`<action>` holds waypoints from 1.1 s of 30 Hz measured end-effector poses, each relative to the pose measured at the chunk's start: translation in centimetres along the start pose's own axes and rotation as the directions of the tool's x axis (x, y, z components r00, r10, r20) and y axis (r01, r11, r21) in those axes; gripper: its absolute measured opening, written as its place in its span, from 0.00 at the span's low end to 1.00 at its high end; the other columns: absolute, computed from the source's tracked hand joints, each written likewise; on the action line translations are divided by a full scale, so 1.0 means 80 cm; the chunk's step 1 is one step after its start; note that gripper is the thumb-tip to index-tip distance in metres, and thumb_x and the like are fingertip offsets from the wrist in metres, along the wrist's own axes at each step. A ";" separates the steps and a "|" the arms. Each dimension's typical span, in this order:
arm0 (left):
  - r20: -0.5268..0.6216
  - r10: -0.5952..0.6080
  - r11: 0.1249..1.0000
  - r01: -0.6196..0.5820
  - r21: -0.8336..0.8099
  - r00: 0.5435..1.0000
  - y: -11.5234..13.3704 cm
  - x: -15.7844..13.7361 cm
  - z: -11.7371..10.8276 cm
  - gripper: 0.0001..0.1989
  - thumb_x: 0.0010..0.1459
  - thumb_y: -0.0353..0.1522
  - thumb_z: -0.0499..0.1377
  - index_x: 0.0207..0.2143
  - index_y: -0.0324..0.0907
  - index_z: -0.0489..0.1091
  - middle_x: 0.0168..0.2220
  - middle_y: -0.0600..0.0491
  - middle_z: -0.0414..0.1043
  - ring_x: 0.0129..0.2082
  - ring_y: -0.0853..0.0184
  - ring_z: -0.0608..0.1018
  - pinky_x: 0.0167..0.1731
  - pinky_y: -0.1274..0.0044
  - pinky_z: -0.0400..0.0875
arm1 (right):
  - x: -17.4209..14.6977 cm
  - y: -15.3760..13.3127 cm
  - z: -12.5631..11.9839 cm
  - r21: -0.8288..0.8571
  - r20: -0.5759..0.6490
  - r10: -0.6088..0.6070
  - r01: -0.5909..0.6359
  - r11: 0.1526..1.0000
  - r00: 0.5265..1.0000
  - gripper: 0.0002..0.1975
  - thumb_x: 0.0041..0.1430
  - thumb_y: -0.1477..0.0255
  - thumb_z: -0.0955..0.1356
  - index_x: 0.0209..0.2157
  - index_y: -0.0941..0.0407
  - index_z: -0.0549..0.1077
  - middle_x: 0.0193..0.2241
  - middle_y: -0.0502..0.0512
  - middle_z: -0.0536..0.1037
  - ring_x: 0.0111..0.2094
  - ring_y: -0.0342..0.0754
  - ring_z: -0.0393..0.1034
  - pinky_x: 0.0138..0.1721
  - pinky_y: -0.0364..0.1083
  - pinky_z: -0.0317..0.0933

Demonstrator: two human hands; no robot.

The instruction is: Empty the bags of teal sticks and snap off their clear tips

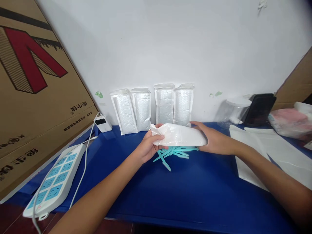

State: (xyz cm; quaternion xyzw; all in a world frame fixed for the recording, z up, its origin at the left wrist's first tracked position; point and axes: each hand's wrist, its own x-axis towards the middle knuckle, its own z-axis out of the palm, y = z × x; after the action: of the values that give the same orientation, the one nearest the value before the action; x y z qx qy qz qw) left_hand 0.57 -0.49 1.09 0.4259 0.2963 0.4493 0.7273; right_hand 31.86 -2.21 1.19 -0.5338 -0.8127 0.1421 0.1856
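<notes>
A glossy white mailer bag (181,136) stretches sideways between my two hands above the blue table (151,191). My left hand (149,144) pinches its crumpled left end, with the thumb lying on the front. At the other end, my right hand (213,139) is curved around the bag's edge; most of its fingers are hidden behind the bag. Directly beneath lies a loose pile of thin teal plastic sticks (176,152), partly covered by the bag. Behind, several silvery bubble-lined pouches (164,104) lean upright against the wall.
Flat white bags (290,156) lie at the right, near a clear lidded jar (235,110), a black stand-like object (259,109) and a pinkish plastic-wrapped bundle (290,120). On the left are a power strip (57,177), a cable, a small white device (103,123) and a large cardboard box (46,107).
</notes>
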 end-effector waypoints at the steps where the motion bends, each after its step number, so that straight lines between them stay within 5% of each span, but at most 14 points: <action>1: 0.011 -0.007 1.000 0.006 0.012 1.000 0.001 -0.001 0.001 0.31 0.54 0.24 0.69 0.60 0.45 0.67 0.48 0.50 0.77 0.35 0.68 0.81 0.28 0.77 0.83 | -0.001 0.001 -0.001 0.029 0.041 -0.005 0.003 1.000 0.999 0.54 0.54 0.66 0.74 0.77 0.50 0.47 0.66 0.64 0.71 0.57 0.64 0.75 0.51 0.57 0.73; 6: -0.017 -0.044 0.999 0.044 0.023 0.999 -0.004 0.000 -0.001 0.22 0.61 0.36 0.63 0.56 0.37 0.73 0.50 0.41 0.80 0.40 0.58 0.83 0.30 0.72 0.82 | -0.004 0.009 -0.016 -0.035 -0.044 -0.113 0.112 0.993 0.993 0.41 0.55 0.65 0.74 0.70 0.50 0.62 0.63 0.62 0.73 0.61 0.65 0.70 0.57 0.60 0.69; 9: -0.099 -0.049 0.996 0.056 0.068 0.994 -0.013 0.005 -0.004 0.26 0.67 0.47 0.55 0.54 0.36 0.76 0.48 0.39 0.82 0.45 0.52 0.84 0.39 0.67 0.82 | -0.006 0.019 -0.033 -0.175 -0.126 -0.114 0.091 0.980 0.985 0.35 0.56 0.65 0.73 0.65 0.50 0.68 0.55 0.61 0.76 0.59 0.66 0.69 0.56 0.60 0.68; 13: -0.157 0.007 0.966 0.034 0.258 0.988 -0.031 0.012 -0.008 0.28 0.67 0.52 0.57 0.53 0.38 0.77 0.49 0.41 0.82 0.47 0.55 0.84 0.46 0.68 0.80 | -0.014 0.018 -0.051 -0.257 -0.125 -0.167 0.130 0.957 0.978 0.31 0.58 0.67 0.72 0.63 0.49 0.69 0.52 0.61 0.75 0.57 0.65 0.67 0.55 0.59 0.68; 19: -0.240 0.219 0.862 -0.073 0.501 0.946 -0.044 0.015 -0.010 0.27 0.67 0.54 0.57 0.51 0.41 0.78 0.50 0.44 0.82 0.52 0.55 0.82 0.53 0.67 0.75 | -0.025 -0.008 -0.063 -0.282 -0.120 -0.252 0.210 0.936 0.960 0.28 0.62 0.72 0.69 0.63 0.49 0.67 0.51 0.61 0.74 0.55 0.63 0.65 0.53 0.57 0.66; 28: -0.217 0.236 0.899 -0.128 0.420 0.947 -0.043 0.022 -0.015 0.29 0.66 0.56 0.58 0.45 0.39 0.76 0.44 0.42 0.83 0.48 0.56 0.83 0.57 0.63 0.74 | -0.033 -0.019 -0.081 -0.323 -0.263 -0.295 0.204 0.924 0.919 0.34 0.54 0.74 0.69 0.63 0.49 0.65 0.50 0.62 0.70 0.55 0.64 0.66 0.55 0.59 0.64; 33: -0.125 0.293 0.807 -0.175 0.564 0.948 -0.046 0.021 -0.018 0.27 0.70 0.54 0.55 0.46 0.38 0.76 0.44 0.42 0.82 0.49 0.56 0.83 0.58 0.62 0.73 | -0.035 -0.006 -0.096 -0.317 -0.362 -0.292 0.178 0.932 0.885 0.34 0.50 0.75 0.69 0.60 0.48 0.68 0.50 0.61 0.73 0.55 0.63 0.68 0.56 0.59 0.64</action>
State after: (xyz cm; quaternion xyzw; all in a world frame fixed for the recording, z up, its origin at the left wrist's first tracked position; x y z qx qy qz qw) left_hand 1.60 0.65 -2.89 0.5999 0.4304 0.4744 0.4795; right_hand 35.99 -4.72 7.81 -0.4687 -0.8276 -0.1089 0.2891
